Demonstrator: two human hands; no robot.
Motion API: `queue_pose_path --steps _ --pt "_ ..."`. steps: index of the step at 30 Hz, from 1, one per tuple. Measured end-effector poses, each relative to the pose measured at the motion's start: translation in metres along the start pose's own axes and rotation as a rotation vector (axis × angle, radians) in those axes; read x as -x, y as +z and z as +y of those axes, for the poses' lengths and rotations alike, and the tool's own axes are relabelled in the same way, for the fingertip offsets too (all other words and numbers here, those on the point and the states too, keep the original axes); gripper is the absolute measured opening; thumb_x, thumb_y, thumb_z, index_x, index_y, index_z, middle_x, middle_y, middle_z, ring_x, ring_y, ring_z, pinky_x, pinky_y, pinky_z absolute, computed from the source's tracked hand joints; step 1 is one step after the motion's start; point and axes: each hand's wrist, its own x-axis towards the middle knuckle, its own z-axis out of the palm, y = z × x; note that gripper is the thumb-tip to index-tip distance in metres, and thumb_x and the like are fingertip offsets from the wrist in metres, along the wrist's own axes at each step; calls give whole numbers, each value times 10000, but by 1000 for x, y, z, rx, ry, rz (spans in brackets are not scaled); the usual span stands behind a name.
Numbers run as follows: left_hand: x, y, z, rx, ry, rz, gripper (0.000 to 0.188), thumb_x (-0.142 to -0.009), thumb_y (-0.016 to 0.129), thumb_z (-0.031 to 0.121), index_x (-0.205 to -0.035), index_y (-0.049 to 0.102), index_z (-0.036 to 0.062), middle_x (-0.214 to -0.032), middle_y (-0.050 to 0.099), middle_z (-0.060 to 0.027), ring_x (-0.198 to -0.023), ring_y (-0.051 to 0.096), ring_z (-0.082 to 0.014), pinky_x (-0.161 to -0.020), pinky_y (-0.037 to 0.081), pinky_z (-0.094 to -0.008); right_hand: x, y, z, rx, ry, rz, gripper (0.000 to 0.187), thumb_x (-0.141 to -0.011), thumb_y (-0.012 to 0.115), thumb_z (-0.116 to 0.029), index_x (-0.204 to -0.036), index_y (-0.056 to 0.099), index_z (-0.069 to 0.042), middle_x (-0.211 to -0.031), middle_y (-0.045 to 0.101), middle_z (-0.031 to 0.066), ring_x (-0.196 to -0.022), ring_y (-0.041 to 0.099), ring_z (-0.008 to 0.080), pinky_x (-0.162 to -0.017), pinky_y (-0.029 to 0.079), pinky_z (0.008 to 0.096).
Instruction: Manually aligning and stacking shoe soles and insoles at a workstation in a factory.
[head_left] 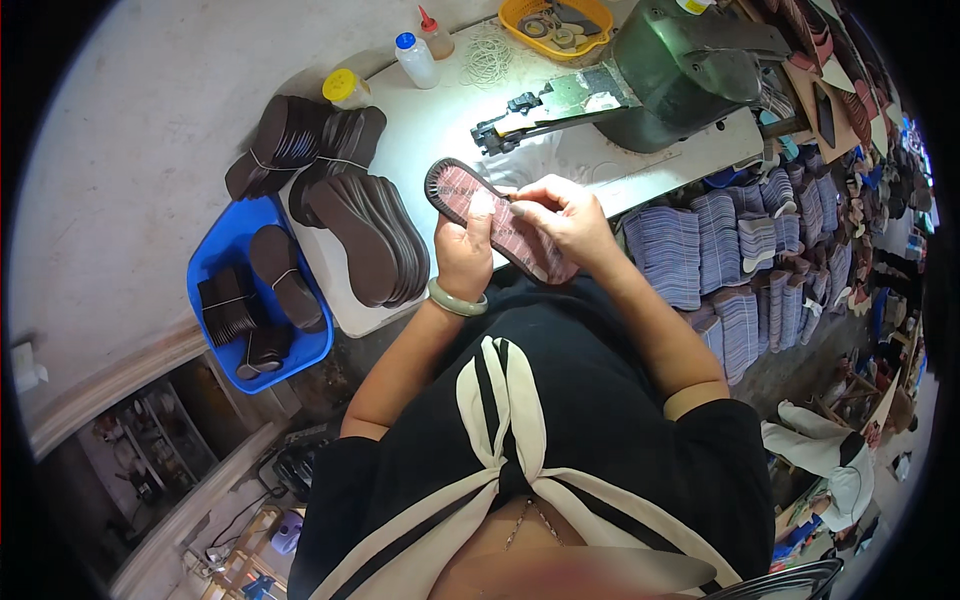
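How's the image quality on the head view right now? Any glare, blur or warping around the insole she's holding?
Head view: the machine lamp throws bright glare on the white table just above the insole; the left hand and right hand holding it are evenly lit and sharp; fisheye bends the table edges, and the rim is black; a blurred patch sits at the bottom centre.

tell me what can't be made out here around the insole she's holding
- Head view: the middle of the striped insole lies under the left hand and right hand.
- What the right fingertips pinch at its edge: too small.
- The yellow basket is cut by the top edge.
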Motion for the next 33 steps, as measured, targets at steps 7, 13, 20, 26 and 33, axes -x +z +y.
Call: queue_pose_path --steps 7,13,20,26,33 --pt "1 7 -7 -173 202 57 257 -966 491 201 -1032 602 -22 -935 650 -91 -851 615 -177 -771 482 -292 -7 13 11 -239 159 30 191 -833 693 -149 -908 658 23 -860 666 43 -752 591 77 -701 487 237" --pt "1 0 -13 -248 181 66 254 -960 504 206 -1029 606 -16 -928 657 -112 -850 629 -200 -777 486 -308 -15 8 22 -367 269 -110 157 -863 645 -114 -963 654 6 -866 639 18 -763 567 71 -723 452 208" --pt "-2 -5 -17 -259 170 88 256 -946 524 222 -1043 599 -3 -929 663 -121 -849 640 -232 -773 490 -328 -22 5 18 -143 209 -151 185 -870 633 -134 -987 665 6 -828 651 5 -748 569 62 -699 464 214" --pt "-1 -6 -19 -559 253 108 316 -918 538 282 -1092 568 20 -907 645 -187 -791 645 -361 -696 511 -404 -24 19 10 489 -176 23 159 -781 639 -170 -852 681 -34 -730 646 122 -648 631 234 -650 507 330" --pt "-2 -14 -23 -523 185 126 293 -916 539 258 -1065 581 10 -883 652 -187 -776 647 -355 -688 505 -401 -36 5 17 831 -664 -40 107 -783 617 -120 -829 670 -39 -757 651 93 -680 634 268 -635 510 330"
